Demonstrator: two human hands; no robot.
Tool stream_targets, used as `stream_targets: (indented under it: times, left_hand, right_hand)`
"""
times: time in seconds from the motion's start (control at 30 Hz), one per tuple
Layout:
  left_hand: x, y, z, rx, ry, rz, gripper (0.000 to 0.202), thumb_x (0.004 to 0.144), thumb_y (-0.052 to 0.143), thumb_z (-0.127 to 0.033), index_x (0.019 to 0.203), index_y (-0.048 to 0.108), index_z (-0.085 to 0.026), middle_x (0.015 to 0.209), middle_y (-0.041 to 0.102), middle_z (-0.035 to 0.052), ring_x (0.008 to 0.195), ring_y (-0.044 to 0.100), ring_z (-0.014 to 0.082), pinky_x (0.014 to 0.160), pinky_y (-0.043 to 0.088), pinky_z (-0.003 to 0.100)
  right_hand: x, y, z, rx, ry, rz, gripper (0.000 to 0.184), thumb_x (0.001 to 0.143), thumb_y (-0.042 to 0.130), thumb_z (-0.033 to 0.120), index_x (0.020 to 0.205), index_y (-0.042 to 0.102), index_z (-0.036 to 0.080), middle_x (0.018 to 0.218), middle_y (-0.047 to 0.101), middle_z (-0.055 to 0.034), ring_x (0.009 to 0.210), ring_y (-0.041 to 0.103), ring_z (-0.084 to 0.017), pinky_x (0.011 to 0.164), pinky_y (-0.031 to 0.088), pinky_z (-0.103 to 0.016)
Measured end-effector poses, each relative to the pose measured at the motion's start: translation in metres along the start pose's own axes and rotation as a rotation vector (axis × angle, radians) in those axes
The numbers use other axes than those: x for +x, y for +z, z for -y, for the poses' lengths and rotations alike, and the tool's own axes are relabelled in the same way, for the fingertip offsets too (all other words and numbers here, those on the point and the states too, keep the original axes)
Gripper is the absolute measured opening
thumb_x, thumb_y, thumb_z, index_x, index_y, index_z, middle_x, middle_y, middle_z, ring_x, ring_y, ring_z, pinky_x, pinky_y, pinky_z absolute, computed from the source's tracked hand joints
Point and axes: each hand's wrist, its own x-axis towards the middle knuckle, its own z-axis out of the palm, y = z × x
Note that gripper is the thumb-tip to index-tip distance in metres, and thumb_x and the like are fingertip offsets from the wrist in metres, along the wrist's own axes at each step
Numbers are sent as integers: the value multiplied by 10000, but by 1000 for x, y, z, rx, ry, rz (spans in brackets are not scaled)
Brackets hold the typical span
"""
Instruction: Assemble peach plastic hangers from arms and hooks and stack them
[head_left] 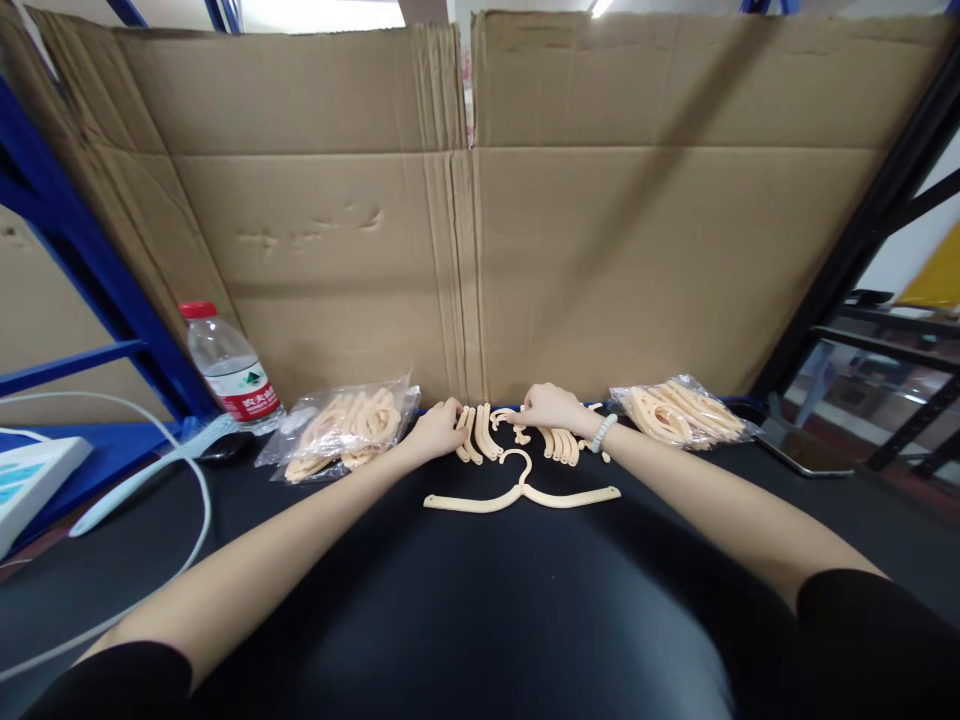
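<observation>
Both my arms reach far forward over a black table (pixel 480 600). My left hand (pixel 439 428) rests with curled fingers on a row of loose cream plastic hanger arms (pixel 478 436). My right hand (pixel 551 405), a bead bracelet on its wrist, pinches a small cream hook piece (pixel 504 416) beside more curved pieces (pixel 561 444). An assembled cream hanger (pixel 521 491) lies flat just in front of both hands.
A clear bag of cream parts (pixel 346 424) lies to the left and another bag (pixel 681 411) to the right. A water bottle (pixel 231 368) stands at far left near a white cable (pixel 142 470). Cardboard sheets (pixel 480 230) wall off the back. A phone (pixel 801 447) lies at right.
</observation>
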Motion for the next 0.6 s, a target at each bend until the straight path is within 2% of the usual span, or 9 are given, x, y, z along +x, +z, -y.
stream_targets:
  times: [0.17, 0.33, 0.5, 0.6]
  left_hand:
    - [-3, -5, -4, 10, -49, 23, 285, 940, 601, -304, 1181, 581, -154, 1158, 617, 89, 974, 636, 229, 826, 549, 425]
    - [0, -7, -9, 12, -86, 53, 296, 939, 601, -306, 1194, 575, -158, 1179, 609, 92, 990, 631, 234, 832, 547, 429]
    - [5, -11, -7, -12, -110, 116, 291, 940, 601, -302, 1193, 577, -162, 1179, 609, 90, 986, 632, 232, 827, 550, 422]
    - [5, -13, -5, -34, -128, 146, 297, 942, 598, -307, 1196, 574, -156, 1174, 610, 90, 977, 634, 232, 820, 553, 422]
  right_hand:
    - [5, 6, 2, 55, 44, 89, 267, 937, 601, 335, 1128, 614, 148, 1137, 627, -73, 954, 635, -217, 811, 547, -391]
    - [13, 2, -3, 258, 67, 95, 292, 927, 611, 340, 1140, 615, 141, 1170, 615, -61, 985, 625, -250, 817, 547, -402]
    - [11, -6, -10, 582, 78, 67, 271, 944, 592, 334, 1136, 599, 143, 1106, 627, -68, 908, 640, -199, 766, 557, -374]
    - [-2, -7, -11, 810, 45, 73, 215, 959, 569, 330, 1043, 605, 135, 937, 632, -31, 716, 617, -129, 619, 540, -278]
